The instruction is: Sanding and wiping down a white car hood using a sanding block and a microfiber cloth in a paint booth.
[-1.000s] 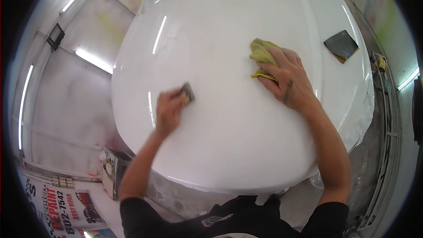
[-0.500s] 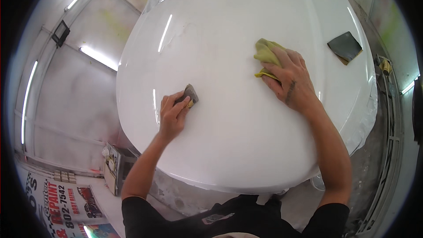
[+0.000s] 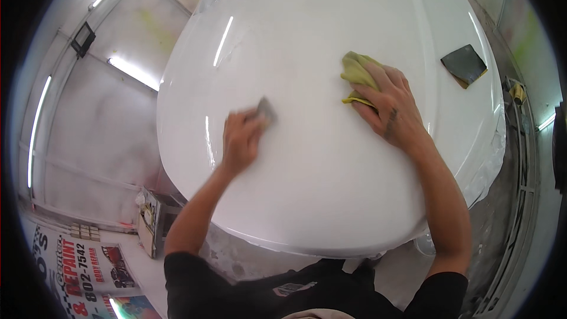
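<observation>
A glossy white car hood spreads out in front of me. Toward its left half, my left hand pinches a folded piece of grey sandpaper against the paint; motion smears both. Right of the middle, my right hand presses down on a crumpled yellow-green cloth, its fingers curled over it. Near the hood's right edge lies a dark grey sheet of sandpaper with a tan underside, apart from either hand.
Clear plastic sheeting hangs along the hood's right edge. Light booth walls with bright tube lamps stand at the left. A small cabinet and a printed banner are at lower left. Metal rails run along the right side.
My left hand has slid a little to the right and farther up the hood with the sandpaper. My right hand and the cloth have stayed put.
</observation>
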{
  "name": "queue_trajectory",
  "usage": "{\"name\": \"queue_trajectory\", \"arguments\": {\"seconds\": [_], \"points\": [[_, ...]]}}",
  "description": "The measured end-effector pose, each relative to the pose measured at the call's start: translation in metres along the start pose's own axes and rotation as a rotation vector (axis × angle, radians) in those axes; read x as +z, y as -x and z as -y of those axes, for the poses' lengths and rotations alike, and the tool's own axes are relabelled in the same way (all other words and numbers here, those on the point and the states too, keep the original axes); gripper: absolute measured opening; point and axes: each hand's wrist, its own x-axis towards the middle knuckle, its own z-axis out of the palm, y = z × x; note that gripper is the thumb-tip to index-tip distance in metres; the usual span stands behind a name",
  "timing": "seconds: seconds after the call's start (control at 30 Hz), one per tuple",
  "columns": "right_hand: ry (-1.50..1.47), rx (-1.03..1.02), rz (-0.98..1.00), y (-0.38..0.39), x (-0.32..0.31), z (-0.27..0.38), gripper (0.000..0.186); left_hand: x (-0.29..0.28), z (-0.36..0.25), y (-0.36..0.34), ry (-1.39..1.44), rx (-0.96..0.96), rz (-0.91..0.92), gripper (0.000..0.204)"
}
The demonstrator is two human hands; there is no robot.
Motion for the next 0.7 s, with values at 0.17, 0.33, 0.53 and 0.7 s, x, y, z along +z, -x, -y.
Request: {"name": "queue_trajectory", "arguments": {"seconds": [0.17, 0.33, 0.53, 0.7], "points": [[-0.092, -0.023, -0.012, -0.009, 0.003, 0.006, 0.034, 0.021, 0.087, -0.129, -0.125, -0.111, 0.056, 0.020], [-0.096, -0.030, -0.073, -0.007, 0.017, 0.006, 0.033, 0.049, 0.127, -0.219, -0.375, -0.273, -0.002, 0.021], [-0.011, 0.027, -0.065, 0.006, 0.002, -0.008, 0.034, 0.012, -0.029, 0.001, 0.038, 0.010, 0.019, 0.038], [-0.071, -0.031, -0.065, -0.006, 0.007, 0.000, 0.021, 0.038, 0.063, -0.133, -0.036, 0.003, -0.012, 0.027]]}}
